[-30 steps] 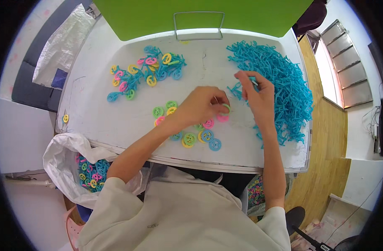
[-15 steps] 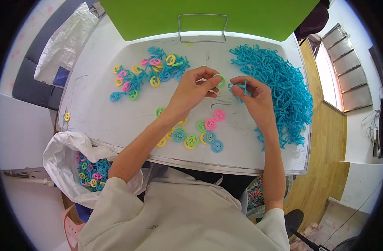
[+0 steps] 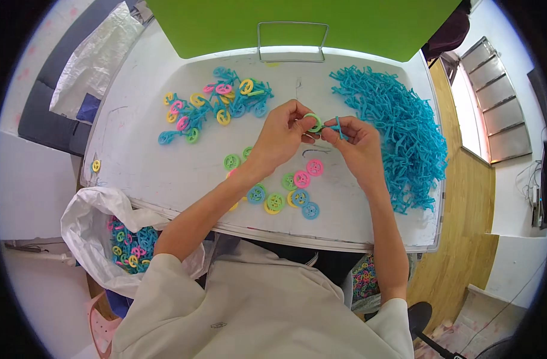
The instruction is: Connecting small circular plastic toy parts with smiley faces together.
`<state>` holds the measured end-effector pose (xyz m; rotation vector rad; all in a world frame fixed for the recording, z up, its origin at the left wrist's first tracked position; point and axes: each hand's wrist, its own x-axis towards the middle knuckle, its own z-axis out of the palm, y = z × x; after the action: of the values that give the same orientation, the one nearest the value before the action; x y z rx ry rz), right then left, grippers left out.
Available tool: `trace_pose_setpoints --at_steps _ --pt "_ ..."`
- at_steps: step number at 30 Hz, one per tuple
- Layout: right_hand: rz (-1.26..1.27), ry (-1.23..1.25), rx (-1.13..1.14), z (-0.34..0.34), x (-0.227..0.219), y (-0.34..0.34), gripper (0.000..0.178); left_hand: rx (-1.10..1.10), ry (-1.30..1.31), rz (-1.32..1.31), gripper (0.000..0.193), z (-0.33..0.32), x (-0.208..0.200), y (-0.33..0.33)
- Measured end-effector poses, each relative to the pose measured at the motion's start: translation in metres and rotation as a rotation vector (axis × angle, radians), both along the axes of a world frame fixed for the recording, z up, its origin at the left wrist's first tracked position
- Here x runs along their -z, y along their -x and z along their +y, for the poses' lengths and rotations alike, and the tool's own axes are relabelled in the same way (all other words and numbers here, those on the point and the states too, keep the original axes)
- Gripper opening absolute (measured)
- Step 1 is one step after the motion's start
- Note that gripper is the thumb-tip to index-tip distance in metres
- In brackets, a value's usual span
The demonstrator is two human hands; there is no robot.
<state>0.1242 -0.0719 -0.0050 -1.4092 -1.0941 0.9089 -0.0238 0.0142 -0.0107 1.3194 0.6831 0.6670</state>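
Observation:
My left hand pinches a small light-green plastic wheel between thumb and fingers. My right hand grips a blue plastic frame piece, and its near end meets the wheel. Whether the two are joined is hidden by my fingers. Below my hands lie loose wheels in pink, blue, green and yellow. To the right sits a large heap of blue frame pieces. At the far left are several blue pieces with coloured wheels on them.
A green panel with a wire stand rises at the table's back. By the left front edge, an open white sack contains wheeled blue pieces. Another bag of coloured wheels stands under the front edge. One yellow wheel rests on the left rim.
My hands have come together, so the green wheel and the blue frame piece, apart before, now meet. The blue piece has shifted left and turned.

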Motion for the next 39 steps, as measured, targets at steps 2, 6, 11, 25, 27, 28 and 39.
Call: trace_pose_setpoints --at_steps 2,6,11,25,27,28,39 --pt "0.003 0.023 -0.006 0.000 0.002 -0.001 0.020 -0.067 -0.059 -0.038 0.005 -0.004 0.003 -0.004" --pt "0.134 0.064 -0.020 -0.001 0.000 0.000 0.024 -0.127 -0.357 0.016 0.002 -0.013 0.003 -0.005" --pt "0.206 0.061 -0.009 -0.002 -0.003 0.003 0.032 -0.226 -0.610 0.050 0.007 -0.015 0.003 -0.006" --pt "-0.096 -0.063 0.119 -0.001 -0.006 -0.001 0.029 -0.152 -0.254 -0.062 0.012 -0.008 -0.004 -0.004" --pt "-0.152 -0.037 0.168 -0.002 -0.006 -0.002 0.024 -0.114 -0.208 -0.103 0.016 -0.006 -0.002 -0.003" --pt "-0.152 -0.037 0.168 -0.001 -0.006 -0.002 0.024 -0.109 -0.158 -0.097 0.018 -0.007 -0.004 -0.003" --pt "-0.115 -0.097 0.155 -0.002 -0.012 -0.001 0.019 -0.039 -0.088 -0.074 0.022 -0.012 -0.008 -0.003"
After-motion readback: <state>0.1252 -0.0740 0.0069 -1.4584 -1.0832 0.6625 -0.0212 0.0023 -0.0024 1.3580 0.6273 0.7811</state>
